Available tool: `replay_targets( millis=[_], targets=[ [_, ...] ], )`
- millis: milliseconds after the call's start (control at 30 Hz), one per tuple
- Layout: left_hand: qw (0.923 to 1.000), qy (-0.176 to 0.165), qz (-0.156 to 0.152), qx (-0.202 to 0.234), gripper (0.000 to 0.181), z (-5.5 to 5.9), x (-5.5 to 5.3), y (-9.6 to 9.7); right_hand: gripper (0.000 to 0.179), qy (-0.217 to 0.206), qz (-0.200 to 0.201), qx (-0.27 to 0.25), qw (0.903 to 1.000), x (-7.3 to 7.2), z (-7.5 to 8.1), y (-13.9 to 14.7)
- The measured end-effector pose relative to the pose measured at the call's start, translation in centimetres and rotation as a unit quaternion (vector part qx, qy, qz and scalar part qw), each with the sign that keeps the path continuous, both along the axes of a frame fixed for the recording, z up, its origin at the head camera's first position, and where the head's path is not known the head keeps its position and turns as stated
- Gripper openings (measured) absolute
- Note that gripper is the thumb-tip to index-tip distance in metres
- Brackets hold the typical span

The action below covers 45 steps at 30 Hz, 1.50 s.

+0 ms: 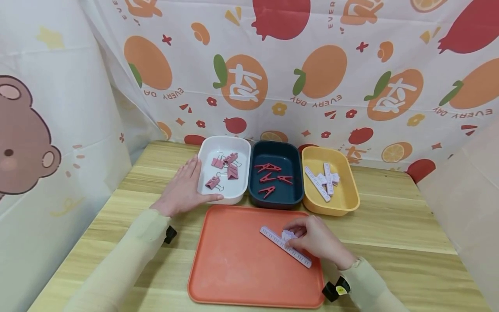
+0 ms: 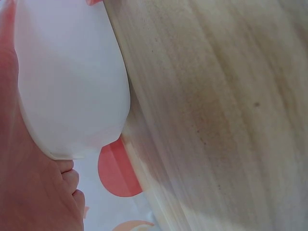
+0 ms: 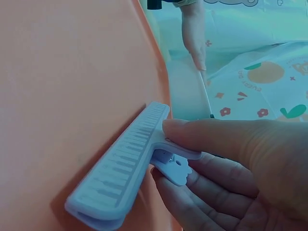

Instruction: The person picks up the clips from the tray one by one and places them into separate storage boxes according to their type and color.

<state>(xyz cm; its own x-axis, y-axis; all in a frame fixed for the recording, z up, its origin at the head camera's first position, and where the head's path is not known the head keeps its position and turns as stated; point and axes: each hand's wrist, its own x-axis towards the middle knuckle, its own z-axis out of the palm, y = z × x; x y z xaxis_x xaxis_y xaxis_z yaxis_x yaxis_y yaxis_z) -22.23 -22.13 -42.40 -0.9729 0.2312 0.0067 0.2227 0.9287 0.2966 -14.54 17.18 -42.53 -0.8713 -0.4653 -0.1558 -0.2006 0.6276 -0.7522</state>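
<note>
My right hand (image 1: pixel 317 238) pinches the handle of a lilac bag clip (image 1: pixel 286 247) between thumb and fingers, over the right part of an orange tray (image 1: pixel 234 260). In the right wrist view, the clip's long bar (image 3: pixel 122 166) shows a printed pattern of piano keys, and the thumb presses its upper tab. My left hand (image 1: pixel 181 186) rests against the left side of a white bin (image 1: pixel 244 182), fingers straight along the wall and thumb at the front edge. Several pink binder clips (image 1: pixel 232 171) lie in that bin. The left wrist view shows the bin's outer wall (image 2: pixel 77 82).
Beside the white bin stands a dark blue bin (image 1: pixel 277 151) with several red clothespins (image 1: pixel 267 177). Right of it, a yellow bin (image 1: pixel 347 190) holds more lilac bag clips (image 1: pixel 317 184). A wooden table (image 1: pixel 397 225) carries everything, and a fruit-print cloth (image 1: pixel 280 65) hangs behind.
</note>
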Motion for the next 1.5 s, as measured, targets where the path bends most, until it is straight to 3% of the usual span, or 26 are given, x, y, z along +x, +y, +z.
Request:
replay_targets(
  millis=[833, 1500],
  targets=[
    [0.9999, 0.004, 0.003, -0.009, 0.134, 0.1, 0.2, 0.0, 0.037, -0.020, -0.030, -0.011, 0.9993, 0.3, 0.4, -0.2],
    [0.9998, 0.011, -0.002, -0.016, 0.132, 0.1, 0.0, 0.2, 0.032, -0.017, -0.068, -0.030, 0.9971, 0.4, 2.0, 0.5]
  ],
)
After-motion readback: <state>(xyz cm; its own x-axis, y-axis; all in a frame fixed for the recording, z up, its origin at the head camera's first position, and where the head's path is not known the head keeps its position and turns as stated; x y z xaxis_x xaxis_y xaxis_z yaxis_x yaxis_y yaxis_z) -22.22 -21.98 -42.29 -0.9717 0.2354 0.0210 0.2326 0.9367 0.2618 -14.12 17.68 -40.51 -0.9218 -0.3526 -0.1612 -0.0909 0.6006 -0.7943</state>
